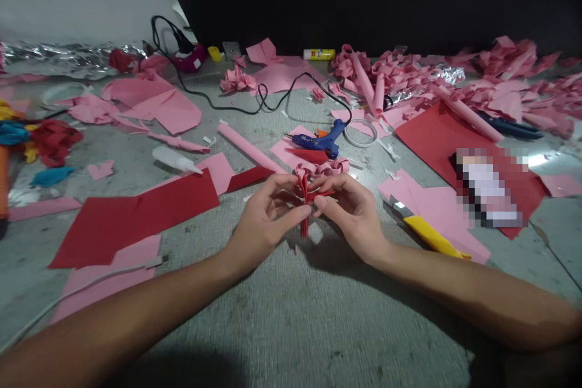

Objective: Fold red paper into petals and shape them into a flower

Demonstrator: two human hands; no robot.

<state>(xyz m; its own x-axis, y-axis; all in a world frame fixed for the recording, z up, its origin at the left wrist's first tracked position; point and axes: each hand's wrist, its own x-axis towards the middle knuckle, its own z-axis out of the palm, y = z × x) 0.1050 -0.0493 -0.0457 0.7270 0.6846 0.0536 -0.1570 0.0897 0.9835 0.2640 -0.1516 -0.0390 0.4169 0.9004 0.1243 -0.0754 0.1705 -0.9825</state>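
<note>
Between my two hands is a small piece of folded red paper [304,224], its narrow lower end pointing down toward me. My left hand [273,212] pinches it from the left with thumb and fingers. From the other side my right hand [352,212] grips the same paper, thumb near its middle. Just beyond my fingertips lie curled pink paper strips [334,167] and a blue glue gun [321,140]. A folded red strip [250,177] lies beside my left fingers. A tiny red scrap [295,250] rests below the paper.
A yellow cutter [431,235] lies right of my right hand, near a phone [488,188] on red paper [427,133]. A black cord [218,107] crosses the back. Red sheets [150,215], a white cable [91,285] and a white bottle [175,159] lie left. Crumpled pink paper [409,76] fills the back right.
</note>
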